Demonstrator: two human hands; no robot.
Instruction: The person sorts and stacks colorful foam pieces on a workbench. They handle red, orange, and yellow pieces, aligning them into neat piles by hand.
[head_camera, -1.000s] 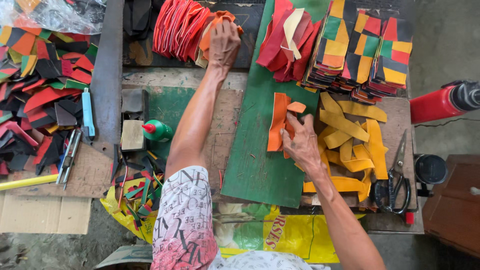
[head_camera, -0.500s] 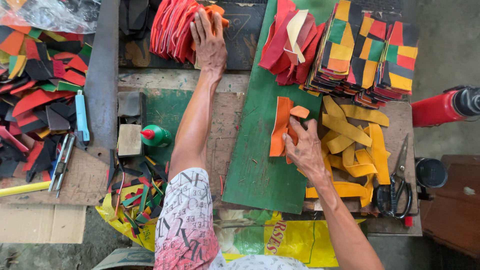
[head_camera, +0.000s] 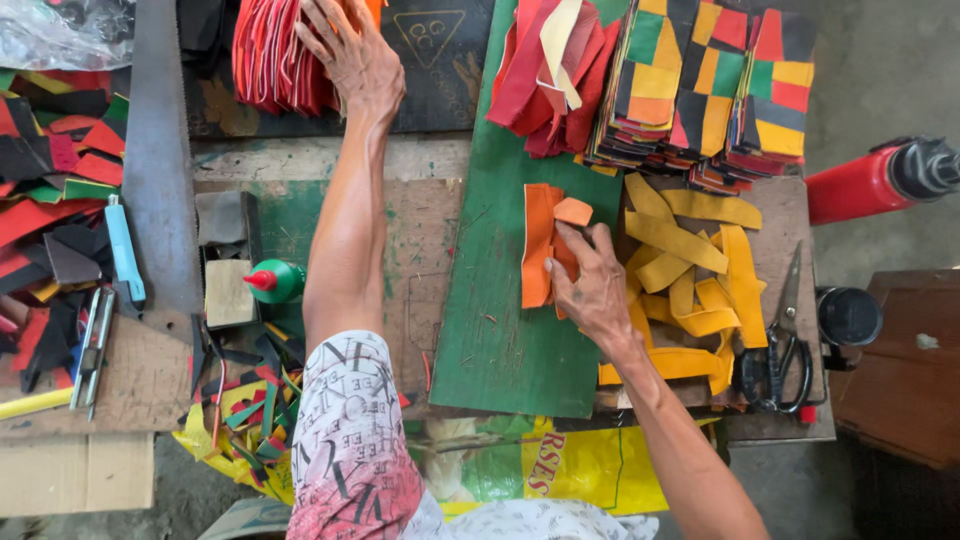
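We see the left hand (head_camera: 352, 55) stretched to the far edge of the desk (head_camera: 420, 160), its fingers spread and resting on a stack of red pieces (head_camera: 275, 55); whether it grips any of them we cannot tell. The right hand (head_camera: 592, 290) presses down on an orange strip (head_camera: 540, 245) lying on the green board (head_camera: 505, 300), fingertips curled over the strip's folded upper end. Just to the right of this hand lies a heap of yellow strips (head_camera: 700, 270), with black-handled scissors (head_camera: 780, 340) beyond it. Behind the board stand stacks of multicoloured patchwork pieces (head_camera: 700, 80). A green glue bottle with a red tip (head_camera: 275, 282) sits left of the left forearm.
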